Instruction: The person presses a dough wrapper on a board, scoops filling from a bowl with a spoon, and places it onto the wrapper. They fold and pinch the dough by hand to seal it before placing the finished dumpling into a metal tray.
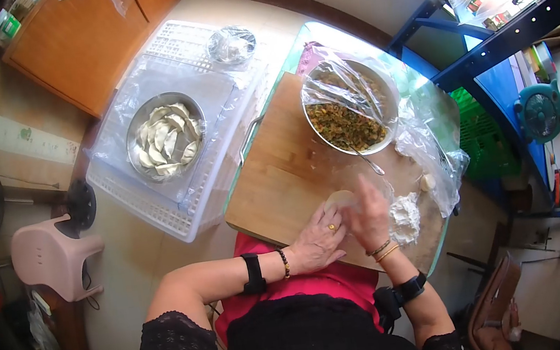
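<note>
My left hand (317, 240), with a ring on one finger, rests at the near edge of the wooden board (276, 175), its fingers stretched out towards a round, pale dough wrapper (341, 199). Close beside it, my right hand (369, 218) is raised over the board and blurred, so its grip does not show clearly. The wrapper lies at the fingertips of both hands, partly covered by them. White flour (406, 219) is heaped to the right of my right hand, and a small dough piece (427, 182) sits just beyond it.
A bowl of chopped filling (344, 125), partly under plastic film, stands at the board's far side with a spoon handle (373, 165) at its rim. Left, a metal bowl of folded dumplings (167, 136) sits on a white plastic crate (181, 225). A pink stool (52, 259) stands further left.
</note>
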`<state>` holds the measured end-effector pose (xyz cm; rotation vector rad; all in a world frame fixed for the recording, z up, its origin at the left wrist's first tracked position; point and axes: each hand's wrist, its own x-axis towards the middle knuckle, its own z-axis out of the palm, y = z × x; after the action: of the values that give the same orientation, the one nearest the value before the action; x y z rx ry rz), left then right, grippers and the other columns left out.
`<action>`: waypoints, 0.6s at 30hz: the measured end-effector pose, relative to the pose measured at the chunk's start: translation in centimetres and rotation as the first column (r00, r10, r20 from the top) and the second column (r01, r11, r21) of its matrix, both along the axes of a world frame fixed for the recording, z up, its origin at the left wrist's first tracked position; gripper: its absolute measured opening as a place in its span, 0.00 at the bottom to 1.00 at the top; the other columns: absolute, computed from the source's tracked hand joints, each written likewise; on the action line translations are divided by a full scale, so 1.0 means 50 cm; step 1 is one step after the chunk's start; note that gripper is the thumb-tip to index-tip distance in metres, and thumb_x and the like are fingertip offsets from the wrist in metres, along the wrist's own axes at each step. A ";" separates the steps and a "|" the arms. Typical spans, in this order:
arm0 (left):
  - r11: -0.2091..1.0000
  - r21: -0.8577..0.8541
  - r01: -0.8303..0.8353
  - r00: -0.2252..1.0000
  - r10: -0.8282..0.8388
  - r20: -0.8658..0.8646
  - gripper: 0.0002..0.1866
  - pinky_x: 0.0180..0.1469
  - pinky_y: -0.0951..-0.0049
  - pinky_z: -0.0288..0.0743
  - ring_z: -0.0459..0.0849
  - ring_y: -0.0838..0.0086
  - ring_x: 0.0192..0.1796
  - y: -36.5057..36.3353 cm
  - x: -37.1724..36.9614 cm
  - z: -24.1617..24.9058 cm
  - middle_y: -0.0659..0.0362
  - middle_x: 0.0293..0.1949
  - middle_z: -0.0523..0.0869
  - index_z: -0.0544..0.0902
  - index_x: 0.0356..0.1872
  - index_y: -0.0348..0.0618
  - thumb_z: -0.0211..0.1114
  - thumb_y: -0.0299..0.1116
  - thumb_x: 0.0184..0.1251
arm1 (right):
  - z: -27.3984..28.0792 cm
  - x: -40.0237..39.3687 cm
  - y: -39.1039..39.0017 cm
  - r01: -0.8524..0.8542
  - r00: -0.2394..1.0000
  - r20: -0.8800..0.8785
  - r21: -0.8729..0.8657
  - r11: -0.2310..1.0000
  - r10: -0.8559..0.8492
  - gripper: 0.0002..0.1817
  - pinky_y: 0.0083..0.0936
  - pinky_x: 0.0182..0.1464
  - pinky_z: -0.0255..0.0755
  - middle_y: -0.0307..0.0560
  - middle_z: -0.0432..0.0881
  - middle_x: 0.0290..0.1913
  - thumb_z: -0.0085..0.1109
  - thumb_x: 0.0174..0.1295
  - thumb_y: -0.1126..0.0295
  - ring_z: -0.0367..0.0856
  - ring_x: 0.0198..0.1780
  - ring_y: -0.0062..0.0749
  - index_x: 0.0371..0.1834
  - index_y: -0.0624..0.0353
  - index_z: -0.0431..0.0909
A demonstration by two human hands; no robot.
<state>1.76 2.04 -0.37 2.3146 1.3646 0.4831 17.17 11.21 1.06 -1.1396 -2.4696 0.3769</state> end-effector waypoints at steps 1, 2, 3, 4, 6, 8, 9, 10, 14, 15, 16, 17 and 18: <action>0.997 -0.060 0.047 0.998 -0.050 -0.044 0.37 0.74 0.46 0.47 0.61 0.49 0.71 0.001 -0.005 0.003 0.42 0.63 0.68 0.70 0.61 0.32 0.64 0.52 0.59 | -0.005 -0.015 -0.012 -0.056 0.989 0.140 0.072 0.996 0.045 0.42 0.45 0.55 0.66 0.59 0.75 0.54 0.69 0.51 0.64 0.75 0.51 0.54 0.70 0.61 0.61; 0.996 -0.066 0.056 0.997 -0.059 -0.046 0.37 0.74 0.46 0.47 0.61 0.49 0.71 -0.003 -0.006 0.001 0.42 0.63 0.68 0.70 0.61 0.32 0.64 0.52 0.59 | -0.012 -0.014 -0.010 -0.047 0.990 0.138 0.066 0.997 0.038 0.42 0.45 0.55 0.66 0.59 0.75 0.54 0.69 0.51 0.64 0.75 0.51 0.54 0.70 0.61 0.61; 1.000 -0.002 0.023 0.999 -0.023 -0.030 0.37 0.74 0.46 0.48 0.61 0.49 0.71 -0.005 -0.008 -0.003 0.42 0.63 0.68 0.70 0.62 0.32 0.65 0.52 0.59 | -0.022 -0.019 0.003 0.024 0.992 0.119 0.088 0.996 -0.034 0.42 0.46 0.55 0.65 0.59 0.75 0.54 0.69 0.51 0.62 0.75 0.50 0.53 0.70 0.62 0.62; 0.998 0.061 -0.014 1.000 0.014 -0.013 0.38 0.74 0.46 0.48 0.61 0.49 0.71 -0.007 -0.009 -0.007 0.42 0.63 0.68 0.70 0.62 0.31 0.65 0.51 0.58 | -0.027 -0.028 0.018 0.092 0.990 0.097 0.108 0.990 -0.102 0.42 0.47 0.55 0.65 0.60 0.75 0.54 0.69 0.51 0.61 0.76 0.50 0.52 0.69 0.62 0.63; 0.998 0.059 -0.028 1.000 0.028 0.001 0.38 0.74 0.46 0.48 0.61 0.50 0.71 -0.007 -0.009 -0.010 0.43 0.63 0.68 0.69 0.62 0.31 0.65 0.51 0.58 | -0.027 -0.022 0.045 0.155 0.981 0.114 0.042 0.987 -0.159 0.41 0.46 0.53 0.67 0.60 0.76 0.53 0.69 0.51 0.62 0.76 0.48 0.52 0.69 0.63 0.62; 0.996 0.071 -0.056 0.998 0.055 0.014 0.38 0.74 0.46 0.49 0.61 0.50 0.71 0.009 -0.009 -0.004 0.43 0.63 0.68 0.69 0.63 0.31 0.65 0.51 0.58 | -0.053 -0.003 0.080 0.200 0.975 -0.076 -0.080 0.976 -0.206 0.42 0.43 0.51 0.69 0.61 0.76 0.52 0.68 0.52 0.63 0.76 0.48 0.54 0.70 0.64 0.61; 0.994 0.028 -0.110 0.994 0.110 0.004 0.39 0.74 0.46 0.49 0.61 0.51 0.71 0.016 -0.005 0.001 0.43 0.64 0.68 0.69 0.63 0.31 0.65 0.51 0.59 | -0.051 0.009 0.081 0.201 0.968 -0.132 -0.116 0.973 -0.216 0.42 0.40 0.51 0.71 0.62 0.76 0.53 0.67 0.53 0.67 0.76 0.51 0.56 0.71 0.65 0.59; 0.987 -0.017 -0.161 0.987 0.161 -0.007 0.39 0.74 0.47 0.49 0.61 0.51 0.71 0.019 -0.002 0.004 0.43 0.64 0.67 0.68 0.64 0.31 0.64 0.52 0.59 | -0.050 0.018 0.079 0.197 0.968 -0.134 -0.118 0.973 -0.212 0.42 0.40 0.51 0.71 0.62 0.76 0.53 0.67 0.53 0.67 0.76 0.51 0.56 0.71 0.65 0.59; 0.999 0.030 -0.043 0.999 0.043 -0.024 0.39 0.74 0.47 0.49 0.61 0.51 0.71 0.033 0.017 -0.020 0.43 0.64 0.68 0.68 0.64 0.31 0.64 0.52 0.60 | 0.001 0.061 0.058 0.228 0.940 -0.205 -0.215 0.950 -0.272 0.41 0.39 0.56 0.71 0.63 0.74 0.56 0.65 0.54 0.73 0.75 0.54 0.56 0.73 0.62 0.57; 0.997 0.082 0.008 1.000 -0.006 -0.029 0.38 0.74 0.48 0.49 0.61 0.51 0.71 0.034 0.023 -0.023 0.43 0.64 0.67 0.69 0.64 0.31 0.64 0.52 0.60 | 0.010 0.070 0.050 0.167 0.963 -0.181 -0.175 0.970 -0.199 0.41 0.40 0.57 0.70 0.63 0.74 0.57 0.65 0.55 0.73 0.75 0.55 0.56 0.73 0.62 0.58; 0.989 0.134 0.058 0.998 -0.053 -0.035 0.38 0.74 0.48 0.49 0.61 0.50 0.71 0.035 0.030 -0.025 0.43 0.64 0.67 0.69 0.64 0.32 0.64 0.52 0.60 | 0.015 0.080 0.042 0.103 0.981 -0.151 -0.137 0.985 -0.123 0.41 0.40 0.57 0.69 0.62 0.74 0.57 0.65 0.55 0.73 0.74 0.55 0.56 0.73 0.62 0.58; 0.989 0.136 0.066 0.998 -0.062 -0.034 0.38 0.74 0.48 0.49 0.61 0.50 0.71 0.032 0.037 -0.022 0.43 0.64 0.67 0.69 0.64 0.32 0.64 0.52 0.60 | 0.017 0.086 0.031 0.111 0.980 -0.150 -0.135 0.985 -0.131 0.41 0.40 0.57 0.69 0.62 0.74 0.57 0.65 0.55 0.73 0.74 0.55 0.56 0.73 0.62 0.58; 0.986 0.130 0.103 0.995 -0.099 -0.034 0.37 0.75 0.48 0.48 0.61 0.51 0.71 0.024 0.043 -0.018 0.44 0.64 0.68 0.70 0.63 0.32 0.63 0.52 0.60 | 0.016 0.089 0.017 0.061 0.993 -0.090 -0.110 0.992 -0.071 0.40 0.42 0.58 0.67 0.61 0.73 0.58 0.65 0.55 0.71 0.73 0.56 0.55 0.72 0.62 0.58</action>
<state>3.91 3.25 -1.28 2.4913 1.2544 0.5267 21.59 12.07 1.84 -1.2146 -2.3487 0.5359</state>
